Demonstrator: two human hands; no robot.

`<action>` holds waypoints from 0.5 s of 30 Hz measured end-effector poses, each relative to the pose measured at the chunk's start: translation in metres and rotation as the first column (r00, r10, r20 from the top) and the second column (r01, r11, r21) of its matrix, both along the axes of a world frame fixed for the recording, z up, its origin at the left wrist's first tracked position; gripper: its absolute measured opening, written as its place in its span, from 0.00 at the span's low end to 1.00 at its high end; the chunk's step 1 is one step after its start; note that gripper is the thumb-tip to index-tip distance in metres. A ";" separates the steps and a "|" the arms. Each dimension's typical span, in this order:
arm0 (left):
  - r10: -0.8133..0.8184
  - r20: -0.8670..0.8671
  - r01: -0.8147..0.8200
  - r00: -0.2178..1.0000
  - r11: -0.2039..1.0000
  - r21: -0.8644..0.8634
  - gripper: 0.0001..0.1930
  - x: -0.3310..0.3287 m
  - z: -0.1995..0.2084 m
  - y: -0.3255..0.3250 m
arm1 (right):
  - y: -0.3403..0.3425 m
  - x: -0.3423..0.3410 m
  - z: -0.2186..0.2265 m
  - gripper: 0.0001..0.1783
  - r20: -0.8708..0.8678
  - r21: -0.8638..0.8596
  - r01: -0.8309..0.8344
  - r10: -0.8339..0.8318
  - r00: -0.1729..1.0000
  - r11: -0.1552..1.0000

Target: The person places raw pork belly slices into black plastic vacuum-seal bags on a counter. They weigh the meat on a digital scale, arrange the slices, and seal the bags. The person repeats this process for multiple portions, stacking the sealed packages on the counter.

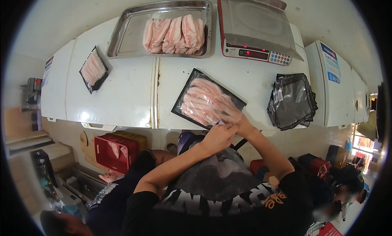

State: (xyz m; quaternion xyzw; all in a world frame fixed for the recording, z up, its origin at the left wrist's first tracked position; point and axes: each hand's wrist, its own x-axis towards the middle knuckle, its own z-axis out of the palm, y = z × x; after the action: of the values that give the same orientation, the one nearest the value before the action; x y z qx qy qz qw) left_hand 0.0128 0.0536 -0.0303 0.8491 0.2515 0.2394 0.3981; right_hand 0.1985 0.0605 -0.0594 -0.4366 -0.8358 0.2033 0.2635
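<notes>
A black-backed clear plastic bag (192,119) lies at the table's front edge, tilted, with pale pink pork belly slices (200,98) inside. My left hand (220,137) is closed in a pinch on the bag's near edge. My right hand (236,116) reaches into the bag's right-hand end, fingers stretched out against the slices and partly seen through the shiny film. Right of it lies a stack of flat black plastic bags (292,103). Another filled bag of pork slices (94,69) rests to the left.
A steel tray (128,36) with several folded piles of pork slices stands at the back. Beside it is a red scale (255,52) with a steel platform. The white table (118,97) has a seam. Below are a red crate (116,154) and another person (110,199) at left.
</notes>
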 end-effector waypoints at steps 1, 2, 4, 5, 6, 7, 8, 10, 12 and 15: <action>-0.006 -0.027 0.006 1.000 1.000 0.004 0.04 0.000 0.000 0.000 | 0.002 0.002 0.000 0.34 -0.004 0.011 -0.009 0.009 1.000 1.000; -0.002 -0.034 0.003 0.999 1.000 0.008 0.04 -0.001 -0.001 -0.001 | 0.002 0.004 0.001 0.34 0.012 -0.012 -0.008 0.008 1.000 1.000; 0.012 -0.044 -0.011 0.999 1.000 0.009 0.03 0.001 -0.001 -0.002 | 0.000 0.007 0.002 0.34 -0.014 -0.027 -0.021 0.020 1.000 0.999; 0.018 -0.049 -0.017 0.999 1.000 0.005 0.04 0.002 -0.001 -0.002 | 0.000 0.008 0.001 0.33 -0.045 -0.049 -0.032 0.029 0.999 0.998; 0.023 -0.060 -0.024 0.998 1.000 -0.014 0.04 0.003 -0.001 -0.003 | 0.000 0.008 -0.002 0.33 -0.075 -0.074 -0.041 0.036 0.997 0.996; 0.034 -0.042 -0.034 0.999 0.999 -0.006 0.04 0.004 -0.001 -0.004 | 0.000 0.009 -0.005 0.32 -0.104 -0.095 -0.051 0.041 0.994 0.994; 0.046 -0.028 -0.047 0.999 0.999 -0.005 0.04 0.005 -0.001 -0.005 | 0.003 0.006 -0.010 0.32 -0.139 -0.069 -0.013 0.003 0.990 0.998; 0.056 0.001 -0.056 0.998 0.998 0.004 0.04 0.005 -0.001 -0.004 | 0.011 -0.006 -0.025 0.33 -0.262 0.027 0.048 -0.039 0.964 0.998; 0.060 0.039 -0.061 0.997 0.998 0.012 0.04 0.003 -0.003 -0.005 | 0.018 -0.018 -0.038 0.34 0.067 0.038 0.077 -0.080 0.995 0.996; 0.045 -0.012 -0.045 0.999 0.999 0.005 0.04 -0.001 -0.005 -0.008 | 0.023 -0.034 -0.048 0.35 0.247 0.147 0.071 -0.106 0.963 0.987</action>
State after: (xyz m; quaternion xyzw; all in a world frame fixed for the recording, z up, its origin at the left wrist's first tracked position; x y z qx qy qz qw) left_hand 0.0115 0.0457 -0.0353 0.8455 0.2726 0.2437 0.3892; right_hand 0.1643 0.0834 -0.1076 -0.4769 -0.8542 0.0760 0.1926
